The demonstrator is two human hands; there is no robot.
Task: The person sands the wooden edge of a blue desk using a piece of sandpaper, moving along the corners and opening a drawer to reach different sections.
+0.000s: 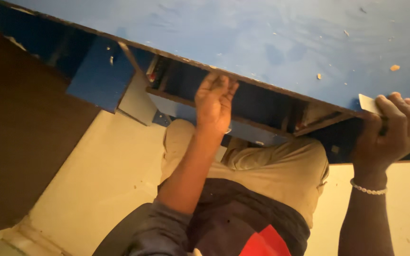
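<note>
From my feed I see the left hand [214,102] reaching up to the front edge of the blue board [271,42], fingers curled over the dark lip as if hooked on it, though I cannot tell whether anything small sits inside that curl. The right hand [397,128] is clamped over the same edge further along, near the board's corner, with a small pale flat piece [368,104] pinned under its fingers against the blue surface; a beaded bracelet [367,189] rings that wrist. My worry is the board itself: it appears steadied only by these two grips, and if either one slackens it could tip or slide toward the person's khaki trousers [281,175] below. The pale piece could also slip out from under the fingers, and the loose chips [395,68] scattered on the blue face could let the hand skid. Under the board I make out dark compartments [257,102] and a blue panel [101,76], but they are too shadowed to read. The brown panel [20,128] at left is cut off, and the left fingertips are blurred.
</note>
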